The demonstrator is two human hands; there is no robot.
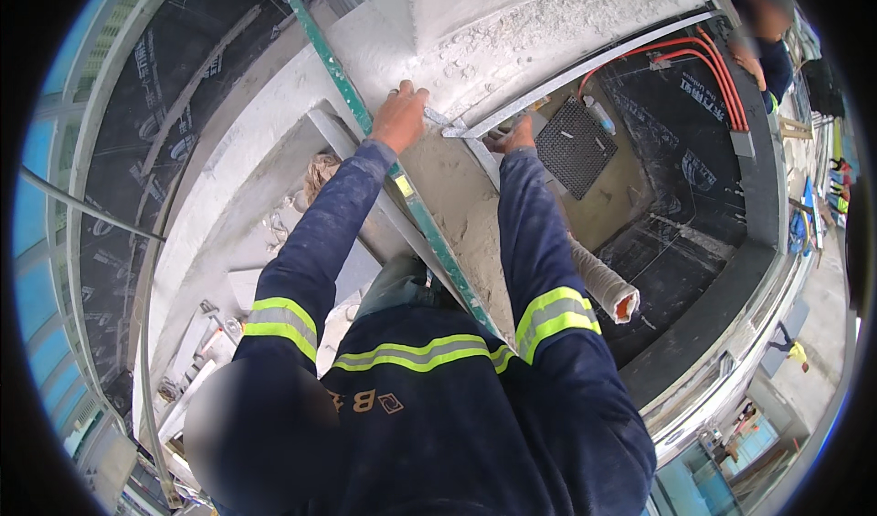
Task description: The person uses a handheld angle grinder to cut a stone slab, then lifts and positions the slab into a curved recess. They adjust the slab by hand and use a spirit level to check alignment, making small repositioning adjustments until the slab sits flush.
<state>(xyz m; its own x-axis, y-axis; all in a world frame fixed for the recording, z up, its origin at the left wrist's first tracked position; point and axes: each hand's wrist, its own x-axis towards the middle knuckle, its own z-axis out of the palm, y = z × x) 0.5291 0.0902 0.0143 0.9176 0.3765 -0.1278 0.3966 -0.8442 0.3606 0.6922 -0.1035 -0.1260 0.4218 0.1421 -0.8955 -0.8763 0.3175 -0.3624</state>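
My left hand [402, 117] is closed, with its fingers curled down beside a long green spirit level [427, 223] that runs diagonally under my left wrist. A short grey metal end [437, 116] sticks out by its fingertips; the rest is hidden. To the right, my right hand [517, 138] is closed on a short metal bar [481, 161], its fingers partly out of sight. That bar meets a long straight metal bar [585, 73] at a corner between my hands. The long bar lies along the rough, plastered wall foot [525, 36].
Right of my arm lies a recess with a black perforated mat [576, 146], a clear bottle [599, 114] and orange pipes [708, 55]. A wrapped tube [605, 280] leans at its near edge. Another person [772, 55] is at the upper right. A ledge [210, 164] curves along the left.
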